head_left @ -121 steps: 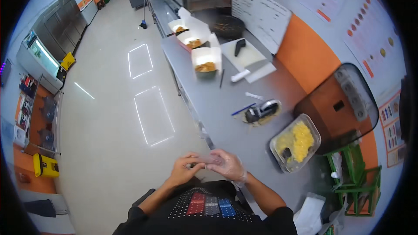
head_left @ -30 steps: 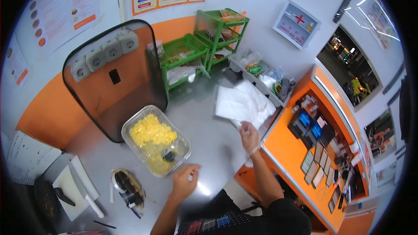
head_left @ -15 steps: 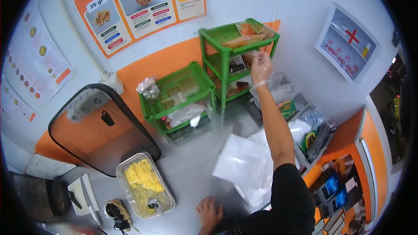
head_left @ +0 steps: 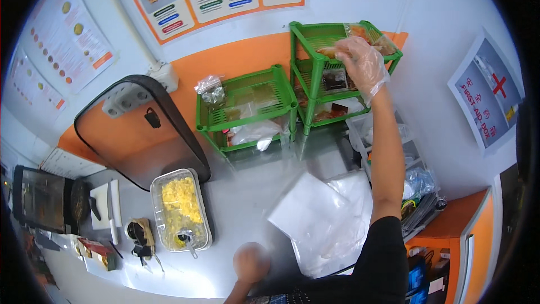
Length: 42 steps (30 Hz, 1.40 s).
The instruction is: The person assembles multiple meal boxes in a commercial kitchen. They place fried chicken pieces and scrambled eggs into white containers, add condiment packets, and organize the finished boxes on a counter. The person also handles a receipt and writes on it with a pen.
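Presently, the person's right hand (head_left: 364, 68), in a thin clear plastic glove, is at the top level of a tall green plastic rack (head_left: 316, 83) with three levels, which stands close to the orange and white wall. Its fingers are bent and point toward the left, above the front rim. A small yellowish-brown packet (head_left: 326, 52) lies in this top level, just beside the fingertips on their left side. I cannot tell whether the fingers touch it or grip it, because the hand covers the place where they would meet. A flat clear packet with orange contents (head_left: 358, 31) lies behind the hand, near the back rim, and it is partly hidden by the hand.

Below the hand, on the middle level, I see a dark packet in clear wrapping (head_left: 335, 80), apart from the fingers.

The left hand (head_left: 252, 262) is low over the grey steel table (head_left: 239, 202), and it is blurred, so I cannot say if its fingers are open or closed. To its right, with a gap between, white translucent plastic sheets (head_left: 312, 211) lie on the table. To its left is a clear rectangular container (head_left: 201, 191) with crumbled yellow food (head_left: 183, 197).
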Motion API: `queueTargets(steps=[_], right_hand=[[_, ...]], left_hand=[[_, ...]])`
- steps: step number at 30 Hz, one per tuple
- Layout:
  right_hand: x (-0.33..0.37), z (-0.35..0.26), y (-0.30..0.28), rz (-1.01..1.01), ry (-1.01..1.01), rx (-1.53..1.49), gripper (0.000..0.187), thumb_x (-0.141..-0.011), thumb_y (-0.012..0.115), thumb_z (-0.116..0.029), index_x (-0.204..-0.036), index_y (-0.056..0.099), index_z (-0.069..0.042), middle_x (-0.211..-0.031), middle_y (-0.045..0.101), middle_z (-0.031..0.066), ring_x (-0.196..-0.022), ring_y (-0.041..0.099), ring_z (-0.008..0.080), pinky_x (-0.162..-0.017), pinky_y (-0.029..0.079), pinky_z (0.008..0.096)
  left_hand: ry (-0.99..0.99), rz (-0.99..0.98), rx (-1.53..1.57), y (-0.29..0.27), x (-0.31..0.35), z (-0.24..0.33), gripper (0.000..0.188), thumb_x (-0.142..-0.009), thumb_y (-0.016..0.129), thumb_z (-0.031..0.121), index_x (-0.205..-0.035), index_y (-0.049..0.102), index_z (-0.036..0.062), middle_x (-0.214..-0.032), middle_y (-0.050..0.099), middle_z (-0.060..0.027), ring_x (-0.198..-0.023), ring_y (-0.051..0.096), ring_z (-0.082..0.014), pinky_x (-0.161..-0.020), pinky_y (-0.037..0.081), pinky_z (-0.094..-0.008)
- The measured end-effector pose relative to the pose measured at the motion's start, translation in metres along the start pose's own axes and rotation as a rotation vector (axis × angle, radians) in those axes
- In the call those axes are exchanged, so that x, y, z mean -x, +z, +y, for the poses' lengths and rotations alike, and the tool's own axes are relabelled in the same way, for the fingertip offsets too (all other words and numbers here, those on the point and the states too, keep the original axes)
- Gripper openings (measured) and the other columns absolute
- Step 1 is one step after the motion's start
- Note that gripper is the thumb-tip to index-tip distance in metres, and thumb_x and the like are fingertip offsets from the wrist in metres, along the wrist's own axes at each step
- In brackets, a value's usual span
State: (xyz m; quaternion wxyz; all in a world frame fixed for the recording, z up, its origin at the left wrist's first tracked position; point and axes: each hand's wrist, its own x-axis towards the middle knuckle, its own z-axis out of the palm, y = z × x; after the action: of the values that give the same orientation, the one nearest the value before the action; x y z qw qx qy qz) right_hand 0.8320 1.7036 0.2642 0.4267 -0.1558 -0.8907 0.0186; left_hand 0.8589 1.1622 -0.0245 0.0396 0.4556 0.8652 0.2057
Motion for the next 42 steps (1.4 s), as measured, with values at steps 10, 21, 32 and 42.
queueTargets(steps=[10,21,32,42], right_hand=[[-0.010,0.014,-0.010,0.171,0.137,-0.029,0.025,-0.080,0.067,-0.016,-0.102,0.065,-0.005,-0.098,0.066,0.0136,-0.090,0.063,0.0311,-0.082,0.050,0.0404],[-0.035,0.014,-0.021,-0.310,0.388,-0.200,0.019,-0.090,0.062,-0.022,-0.097,0.059,-0.005,-0.080,0.062,0.0088,-0.077,0.060,0.0199,-0.076,0.048,0.0337],[-0.033,0.009,-0.006,-0.152,0.141,0.183,0.021,-0.081,0.070,-0.024,-0.090,0.069,-0.005,-0.088,0.066,0.0148,-0.084,0.064,0.0320,-0.076,0.050,0.0407],[-0.035,0.002,-0.017,-0.125,0.220,-0.084,0.020,-0.087,0.063,-0.020,-0.101,0.065,-0.005,-0.093,0.066,0.0157,-0.084,0.065,0.0292,-0.077,0.050,0.0387]], left_hand=[[0.033,0.070,0.165,-0.001,0.001,-0.009,0.039,-0.075,0.070,0.020,-0.111,0.058,0.0120,-0.115,0.057,-0.0068,-0.110,0.050,-0.0281,-0.093,0.036,-0.0431],[0.039,0.135,0.156,-0.001,0.001,-0.005,0.033,-0.076,0.069,0.017,-0.106,0.059,0.0121,-0.111,0.058,-0.0048,-0.107,0.053,-0.0266,-0.090,0.038,-0.0420],[0.026,0.127,0.151,-0.002,0.004,-0.006,0.032,-0.076,0.068,0.016,-0.106,0.059,0.0121,-0.112,0.058,-0.0049,-0.108,0.052,-0.0265,-0.091,0.037,-0.0421],[0.048,0.156,0.155,-0.002,0.004,-0.005,0.031,-0.076,0.068,0.017,-0.106,0.060,0.0111,-0.111,0.057,-0.0055,-0.108,0.051,-0.0272,-0.090,0.037,-0.0420]])
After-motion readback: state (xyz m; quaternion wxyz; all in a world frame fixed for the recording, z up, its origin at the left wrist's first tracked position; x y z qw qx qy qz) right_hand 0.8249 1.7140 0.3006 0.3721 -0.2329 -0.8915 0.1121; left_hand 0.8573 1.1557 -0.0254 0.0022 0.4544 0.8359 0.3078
